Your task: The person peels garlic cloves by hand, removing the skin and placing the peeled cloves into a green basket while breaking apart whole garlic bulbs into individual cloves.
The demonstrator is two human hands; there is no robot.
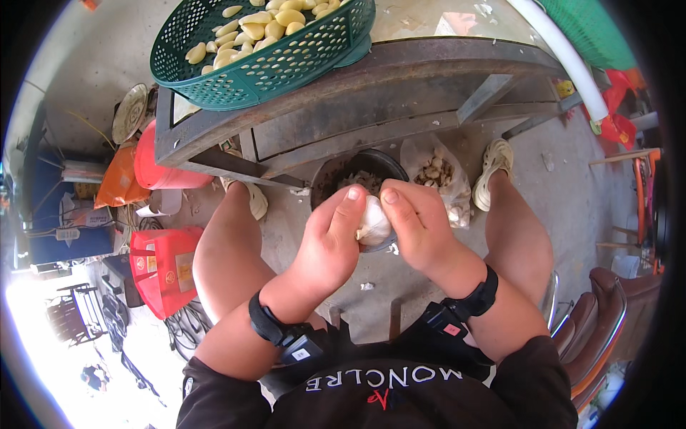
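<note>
A whole garlic bulb (374,221) in white papery skin is held between both hands above the floor. My left hand (335,228) grips its left side, the thumb resting near the top. On the other side my right hand (418,225) holds it with a bent thumb and curled fingers. Directly below is a dark round bucket (324,179) with garlic skins inside, partly hidden by the hands. Beside it a clear plastic bag (455,187) contains garlic bulbs. Peeled cloves (257,29) lie in a green perforated plastic basket (257,83) on the table.
A metal-framed table (402,59) stands in front of me, its edge just beyond the bucket. To the left are a red bucket (161,161), an orange bag (120,177) and a red bag (163,268). Brown padded chairs (600,316) stand at the right.
</note>
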